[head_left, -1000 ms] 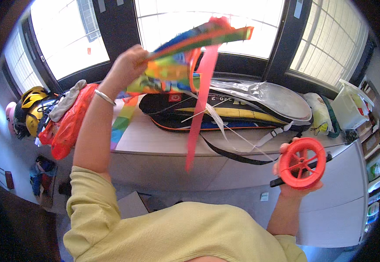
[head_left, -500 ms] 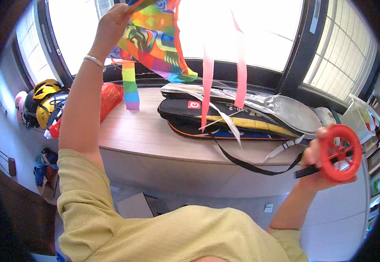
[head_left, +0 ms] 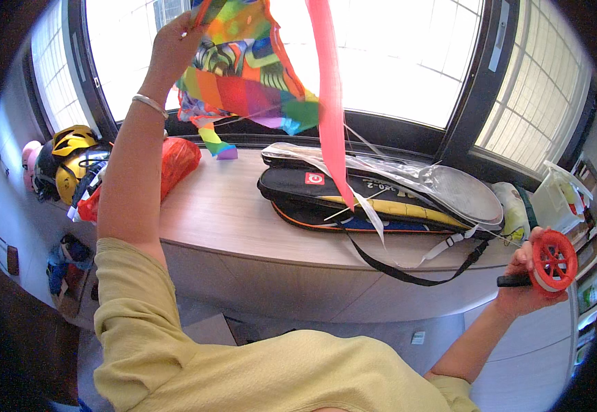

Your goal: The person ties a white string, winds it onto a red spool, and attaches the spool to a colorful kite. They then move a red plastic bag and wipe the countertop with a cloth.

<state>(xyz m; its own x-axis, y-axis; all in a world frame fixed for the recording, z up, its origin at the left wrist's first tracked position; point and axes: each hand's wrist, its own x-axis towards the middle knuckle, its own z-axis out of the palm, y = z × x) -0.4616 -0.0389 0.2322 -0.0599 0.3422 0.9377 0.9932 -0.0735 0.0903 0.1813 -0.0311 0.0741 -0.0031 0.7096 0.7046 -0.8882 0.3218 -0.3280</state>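
I see a pale wood-grain counter (head_left: 223,206) below the window, with a black-and-yellow racket bag (head_left: 288,187) lying along it, its strap (head_left: 408,276) drooping past the front edge. Left of the bag sit a red plastic sack (head_left: 180,163) and yellow helmets (head_left: 72,140); just right of it, a pale bundle (head_left: 514,209).

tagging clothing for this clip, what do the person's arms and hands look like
The sleeves are short, yellowish green and without print. The left hand has a thin silver-coloured bangle at its wrist; the right hand shows none. Both are gloveless.
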